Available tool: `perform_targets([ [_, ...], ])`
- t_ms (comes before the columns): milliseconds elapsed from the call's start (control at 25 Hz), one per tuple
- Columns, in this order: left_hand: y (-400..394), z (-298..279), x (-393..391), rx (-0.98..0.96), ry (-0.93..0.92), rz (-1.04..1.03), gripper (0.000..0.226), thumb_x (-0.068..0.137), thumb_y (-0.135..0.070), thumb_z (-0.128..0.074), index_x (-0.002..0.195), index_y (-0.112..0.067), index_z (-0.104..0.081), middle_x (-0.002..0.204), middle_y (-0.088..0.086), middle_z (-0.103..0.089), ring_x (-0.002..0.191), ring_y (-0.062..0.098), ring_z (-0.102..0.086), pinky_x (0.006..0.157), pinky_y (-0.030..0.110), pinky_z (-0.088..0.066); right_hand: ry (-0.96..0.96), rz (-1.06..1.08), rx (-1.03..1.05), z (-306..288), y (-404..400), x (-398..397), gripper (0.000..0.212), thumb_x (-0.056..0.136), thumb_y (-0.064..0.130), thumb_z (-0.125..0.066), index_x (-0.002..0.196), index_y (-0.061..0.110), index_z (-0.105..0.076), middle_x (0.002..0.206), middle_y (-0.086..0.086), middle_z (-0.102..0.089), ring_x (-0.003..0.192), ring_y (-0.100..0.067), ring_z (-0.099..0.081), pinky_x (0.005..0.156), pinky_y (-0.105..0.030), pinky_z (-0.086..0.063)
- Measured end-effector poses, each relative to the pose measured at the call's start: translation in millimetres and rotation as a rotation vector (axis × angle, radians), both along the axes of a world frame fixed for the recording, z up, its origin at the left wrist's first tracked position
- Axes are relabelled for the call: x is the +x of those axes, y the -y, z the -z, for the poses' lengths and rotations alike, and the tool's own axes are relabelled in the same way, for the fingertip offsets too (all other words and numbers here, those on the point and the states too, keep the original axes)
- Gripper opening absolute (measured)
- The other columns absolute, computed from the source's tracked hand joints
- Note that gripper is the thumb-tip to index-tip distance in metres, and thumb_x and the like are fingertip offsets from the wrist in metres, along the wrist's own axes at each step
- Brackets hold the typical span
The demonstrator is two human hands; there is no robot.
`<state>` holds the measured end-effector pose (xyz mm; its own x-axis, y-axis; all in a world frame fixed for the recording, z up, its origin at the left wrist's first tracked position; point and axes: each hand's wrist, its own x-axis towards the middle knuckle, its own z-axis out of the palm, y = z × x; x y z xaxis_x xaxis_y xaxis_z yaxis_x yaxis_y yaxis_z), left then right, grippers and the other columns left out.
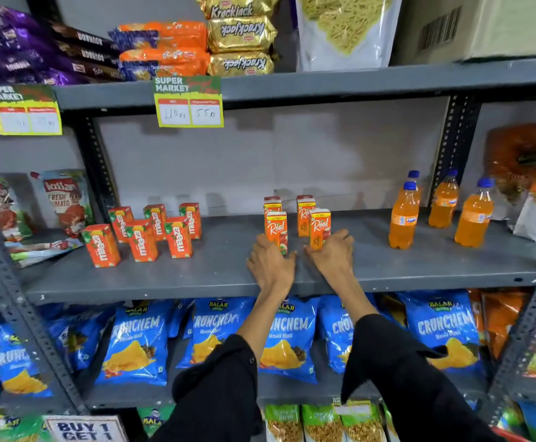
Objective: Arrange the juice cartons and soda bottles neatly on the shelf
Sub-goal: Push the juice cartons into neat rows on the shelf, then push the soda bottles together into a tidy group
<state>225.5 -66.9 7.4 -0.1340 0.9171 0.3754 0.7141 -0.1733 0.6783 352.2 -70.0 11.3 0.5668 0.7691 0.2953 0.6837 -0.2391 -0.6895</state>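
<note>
On the grey middle shelf (196,275), several orange Maaza cartons (142,240) stand in two rows at the left. Several orange Real cartons stand at the centre. My left hand (271,263) grips the base of the front left Real carton (276,229). My right hand (332,253) grips the base of the front right Real carton (320,226). Two more Real cartons (305,212) stand just behind. Several orange soda bottles (403,218) with blue caps stand upright at the right, loosely spaced.
Blue Crunchem snack bags (135,342) fill the shelf below. Biscuit packs (241,36) and a cardboard box (483,23) sit on the shelf above, with a price tag (189,102) hanging from its edge. Ketchup pouches (65,199) stand at the left, snack bags (528,173) at the right.
</note>
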Motion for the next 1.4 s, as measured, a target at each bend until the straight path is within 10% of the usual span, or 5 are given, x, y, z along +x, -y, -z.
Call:
perform_targets([
  [1120, -17.8, 6.9, 8.3, 0.032, -0.026, -0.088, 0.056, 0.093, -0.035, -0.071, 0.133, -0.007, -0.045, 0.134, 0.016, -0.062, 0.126, 0.033, -0.059, 0.107, 0.046, -0.048, 0.289, -0.05, -0.108, 8.4, -26.1, 6.5, 0.073, 0.075, 0.068, -0.067, 0.115, 0.01, -0.044, 0.114, -0.015, -0.065, 0.107, -0.035, -0.064, 0.092, -0.052, -0.049],
  [1400, 10.2, 21.6, 18.9, 0.379, 0.176, 0.033, 0.035, 0.097, -0.026, -0.063, 0.127, -0.013, -0.05, 0.12, 0.007, -0.057, 0.108, 0.024, -0.06, 0.09, 0.037, -0.053, 0.052, -0.083, 0.404, 23.9, 20.6, 41.9, 0.038, 0.093, 0.042, -0.059, 0.12, 0.019, -0.046, 0.117, -0.006, -0.056, 0.103, -0.021, -0.058, 0.087, -0.038, -0.053],
])
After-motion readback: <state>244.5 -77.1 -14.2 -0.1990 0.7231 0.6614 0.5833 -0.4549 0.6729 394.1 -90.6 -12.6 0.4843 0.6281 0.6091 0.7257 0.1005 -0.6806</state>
